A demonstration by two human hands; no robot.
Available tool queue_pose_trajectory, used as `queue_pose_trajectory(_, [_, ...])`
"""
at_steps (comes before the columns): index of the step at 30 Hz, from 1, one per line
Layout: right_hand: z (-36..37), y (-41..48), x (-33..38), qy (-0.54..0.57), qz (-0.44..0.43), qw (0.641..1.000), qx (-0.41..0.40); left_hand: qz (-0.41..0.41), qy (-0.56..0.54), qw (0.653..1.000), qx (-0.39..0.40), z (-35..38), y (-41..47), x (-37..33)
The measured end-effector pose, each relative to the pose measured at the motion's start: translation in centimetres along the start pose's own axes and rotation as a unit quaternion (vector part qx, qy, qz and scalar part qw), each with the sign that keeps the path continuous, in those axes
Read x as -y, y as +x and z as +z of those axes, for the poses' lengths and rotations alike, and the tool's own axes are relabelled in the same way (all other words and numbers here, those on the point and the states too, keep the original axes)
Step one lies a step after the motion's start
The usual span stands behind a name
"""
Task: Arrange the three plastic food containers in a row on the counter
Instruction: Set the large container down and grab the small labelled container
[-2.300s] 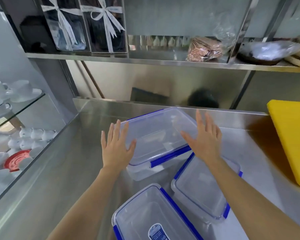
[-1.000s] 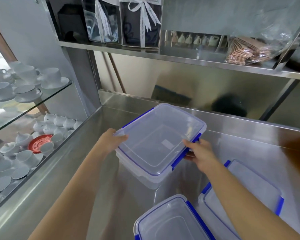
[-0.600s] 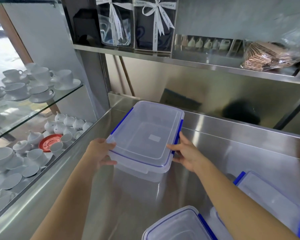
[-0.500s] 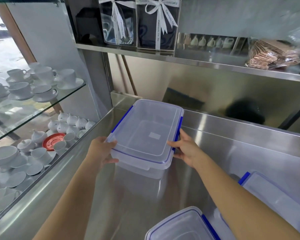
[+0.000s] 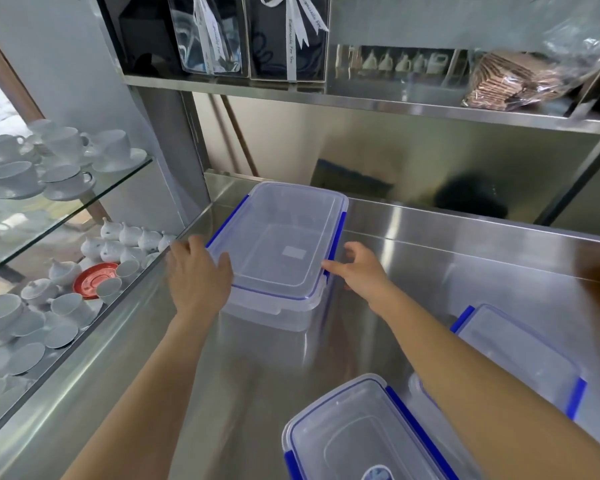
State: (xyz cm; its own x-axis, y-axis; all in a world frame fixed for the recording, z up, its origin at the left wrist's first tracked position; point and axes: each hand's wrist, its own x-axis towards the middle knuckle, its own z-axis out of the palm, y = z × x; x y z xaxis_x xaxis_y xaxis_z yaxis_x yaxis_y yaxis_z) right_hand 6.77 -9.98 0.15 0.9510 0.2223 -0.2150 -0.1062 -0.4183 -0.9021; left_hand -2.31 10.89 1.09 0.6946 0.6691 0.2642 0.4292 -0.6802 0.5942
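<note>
Three clear containers (image 5: pixel 278 251) — blue-clipped lids.

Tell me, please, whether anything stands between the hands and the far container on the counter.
Nothing visible does. The left hand and right hand flank the far container, fingers loose at its sides, on bare counter.

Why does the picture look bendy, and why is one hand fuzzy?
In the head view the wide lens bows straight lines, so the shelf curves and tilts. The left hand is smeared by motion blur, while the right hand is sharper. The steel counter shines with bright streaks and mirrors the box faintly beneath it.
</note>
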Motion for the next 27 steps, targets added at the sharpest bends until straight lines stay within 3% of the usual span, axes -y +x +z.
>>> queue_pose_trajectory(2, [-1.4, -1.7, -0.4, -0.023, -0.005, 0.996, 0.084, 0.070, -0.058, 0.996, 0.010, -0.5, -1.2, -2.0])
queue_pose_trajectory(6, [-4.2, -5.1, -1.8, -0.124, 0.020, 0.947, 0.296, 0.130, -0.043, 0.952, 0.272, -1.1, -3.6, -4.8])
queue_pose_trajectory(8, [-5.0, -6.5, -2.5, -0.190, 0.045, 0.908, 0.371, 0.115, 0.023, 0.893, 0.434, -1.3, -5.2, -5.5])
queue_pose_trajectory(11, [-5.3, -8.1, -3.6, -0.264, 0.063, 0.870, 0.411, 0.063, 0.170, 0.743, 0.644, -1.4, -8.1, -5.8])
queue_pose_trajectory(13, [-5.0, -8.9, -4.2, -0.311, 0.047, 0.859, 0.404, 0.036, 0.220, 0.677, 0.702, -1.0, -9.8, -5.7])
queue_pose_trajectory(16, [-4.6, -9.3, -4.8, -0.347, 0.017, 0.862, 0.368, 0.025, 0.219, 0.642, 0.734, -0.2, -11.4, -5.1])
queue_pose_trajectory(19, [-5.1, -9.2, -5.5, -0.313, 0.003, 0.892, 0.327, 0.021, 0.143, 0.676, 0.722, 0.4, -11.6, -3.9])
queue_pose_trajectory(21, [-5.9, -8.8, -6.0, -0.259, 0.002, 0.927, 0.271, 0.009, 0.045, 0.750, 0.659, 1.0, -11.3, -3.2])
queue_pose_trajectory(24, [-7.2, -7.7, -7.1, -0.213, -0.003, 0.967, 0.138, -0.015, -0.104, 0.870, 0.481, 2.0, -11.3, -3.0])
queue_pose_trajectory(25, [-7.5, -7.3, -7.5, -0.205, 0.002, 0.975, 0.089, -0.043, -0.134, 0.881, 0.451, 2.3, -11.3, -3.2])
queue_pose_trajectory(27, [-8.0, -6.6, -8.3, -0.200, 0.019, 0.980, 0.001, -0.112, -0.156, 0.845, 0.500, 2.4, -11.7, -3.8])
